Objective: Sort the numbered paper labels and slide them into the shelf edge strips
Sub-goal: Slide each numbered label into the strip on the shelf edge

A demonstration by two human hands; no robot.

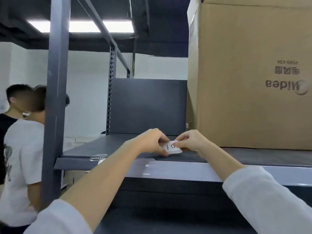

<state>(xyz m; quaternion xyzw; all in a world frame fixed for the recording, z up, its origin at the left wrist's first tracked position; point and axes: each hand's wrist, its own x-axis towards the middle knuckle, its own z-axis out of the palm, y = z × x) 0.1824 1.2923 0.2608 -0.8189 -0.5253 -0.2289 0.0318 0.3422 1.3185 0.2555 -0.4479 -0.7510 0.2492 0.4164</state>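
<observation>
A small stack of white paper labels (172,148) with black hand-drawn digits lies between my hands just above the dark grey shelf (94,147). My left hand (152,142) grips the stack's left side, fingers over the top and thumb under. My right hand (189,141) pinches its right end. The top label reads roughly "1 0"; those beneath show only their edges. Along the shelf's front edge below my hands runs a clear plastic strip (168,169); no label shows in it.
A large brown cardboard box (253,78) stands on the shelf right beside my right hand. A grey upright post (55,98) rises at the left, with two people (20,149) standing behind it. A crumpled clear wrapper (98,157) lies at the shelf's front left.
</observation>
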